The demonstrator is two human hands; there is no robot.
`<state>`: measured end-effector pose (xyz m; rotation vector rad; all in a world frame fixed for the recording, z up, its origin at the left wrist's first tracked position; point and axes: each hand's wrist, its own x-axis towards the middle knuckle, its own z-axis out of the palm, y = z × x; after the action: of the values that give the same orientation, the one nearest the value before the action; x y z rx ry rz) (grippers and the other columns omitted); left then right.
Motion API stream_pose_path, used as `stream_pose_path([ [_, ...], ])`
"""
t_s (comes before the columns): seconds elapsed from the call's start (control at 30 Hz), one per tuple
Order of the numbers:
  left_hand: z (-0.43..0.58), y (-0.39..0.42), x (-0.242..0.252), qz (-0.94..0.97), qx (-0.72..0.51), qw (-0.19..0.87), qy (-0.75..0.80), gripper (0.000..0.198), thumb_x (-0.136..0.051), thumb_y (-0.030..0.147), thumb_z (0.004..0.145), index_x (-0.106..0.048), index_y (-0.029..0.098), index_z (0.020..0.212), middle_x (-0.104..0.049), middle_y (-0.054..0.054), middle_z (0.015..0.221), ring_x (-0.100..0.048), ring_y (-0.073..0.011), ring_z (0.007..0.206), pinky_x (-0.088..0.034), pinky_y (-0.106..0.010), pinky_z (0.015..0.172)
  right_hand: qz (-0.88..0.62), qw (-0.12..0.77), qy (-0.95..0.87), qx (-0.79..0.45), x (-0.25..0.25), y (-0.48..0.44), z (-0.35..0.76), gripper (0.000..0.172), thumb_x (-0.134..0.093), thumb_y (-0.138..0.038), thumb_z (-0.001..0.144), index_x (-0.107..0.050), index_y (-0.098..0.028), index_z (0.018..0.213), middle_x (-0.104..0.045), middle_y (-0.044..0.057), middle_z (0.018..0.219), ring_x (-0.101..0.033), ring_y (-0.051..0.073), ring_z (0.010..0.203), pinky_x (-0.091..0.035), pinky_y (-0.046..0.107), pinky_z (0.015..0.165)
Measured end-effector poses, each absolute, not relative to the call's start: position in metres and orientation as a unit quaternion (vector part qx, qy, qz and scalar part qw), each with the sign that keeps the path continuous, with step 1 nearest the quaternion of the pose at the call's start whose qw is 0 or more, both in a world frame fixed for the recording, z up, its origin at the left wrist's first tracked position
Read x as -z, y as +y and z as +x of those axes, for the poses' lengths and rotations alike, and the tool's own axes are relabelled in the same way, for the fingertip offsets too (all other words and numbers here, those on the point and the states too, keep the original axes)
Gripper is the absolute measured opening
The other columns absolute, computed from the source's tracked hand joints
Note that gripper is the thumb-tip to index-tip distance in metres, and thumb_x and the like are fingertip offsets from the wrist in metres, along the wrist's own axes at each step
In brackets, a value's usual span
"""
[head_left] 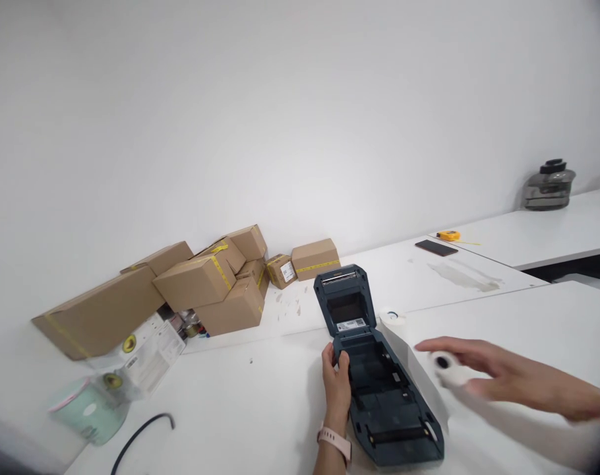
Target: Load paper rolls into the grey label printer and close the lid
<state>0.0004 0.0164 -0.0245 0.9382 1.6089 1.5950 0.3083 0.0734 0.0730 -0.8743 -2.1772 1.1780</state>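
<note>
A dark blue label printer (pixel 379 396) lies on the white table with its lid (pixel 347 300) flipped up and its inner bay exposed. My left hand (pixel 336 382) is closed around the left edge of the printer near the hinge, a pink watch band on the wrist. To the right of the printer, my right hand (pixel 482 366) grips a small white paper roll (pixel 448 371) with a dark core hole; the hand is slightly blurred. Between the printer and that hand stretches a white paper strip (pixel 421 376). Behind it lies another white roll (pixel 393 317).
Cardboard boxes (pixel 196 282) are piled at the back left, near a mint-green container (pixel 93 412) and a plastic-wrapped package (pixel 151 356). A black cable (pixel 140 432) curves at the front left. Farther right are a phone (pixel 436 247), a yellow tape measure (pixel 448 235) and a water bottle (pixel 548 188).
</note>
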Motion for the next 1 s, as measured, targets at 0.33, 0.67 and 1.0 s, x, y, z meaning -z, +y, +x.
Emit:
stream_pose_path([
  [0.33, -0.002, 0.029, 0.032, 0.370, -0.595, 0.320, 0.637, 0.054, -0.064, 0.033, 0.081, -0.048, 0.012, 0.128, -0.064, -0.016, 0.127, -0.064, -0.0218, 0.112, -0.047, -0.028, 0.095, -0.202, -0.024, -0.961, -0.187, -0.060, 0.102, 0.145, 0.013, -0.071, -0.015, 0.065, -0.058, -0.018, 0.063, -0.060, 0.000, 0.071, -0.058, 0.019, 0.072, -0.041, 0.030, 0.070],
  [0.67, -0.002, 0.037, 0.032, 0.387, -0.547, 0.273, 0.690, 0.057, -0.066, 0.032, 0.076, -0.051, 0.012, 0.127, -0.068, -0.016, 0.120, -0.065, -0.0260, 0.107, -0.048, -0.034, 0.091, -0.221, -0.138, -0.961, -0.095, -0.039, 0.108, 0.121, 0.031, -0.060, -0.035, 0.094, -0.060, -0.016, 0.119, -0.064, 0.007, 0.118, -0.065, 0.021, 0.100, -0.055, 0.042, 0.086],
  [1.0, 0.037, -0.051, -0.009, 0.469, -0.586, 0.240, 0.615, 0.051, -0.043, 0.006, 0.077, -0.061, 0.018, 0.123, -0.066, -0.010, 0.124, -0.060, -0.0189, 0.116, -0.043, -0.029, 0.102, -0.208, -0.107, -0.968, -0.090, -0.042, 0.110, 0.127, 0.012, -0.068, -0.026, 0.083, -0.071, -0.014, 0.084, -0.072, 0.004, 0.084, -0.066, 0.022, 0.085, -0.045, 0.041, 0.087],
])
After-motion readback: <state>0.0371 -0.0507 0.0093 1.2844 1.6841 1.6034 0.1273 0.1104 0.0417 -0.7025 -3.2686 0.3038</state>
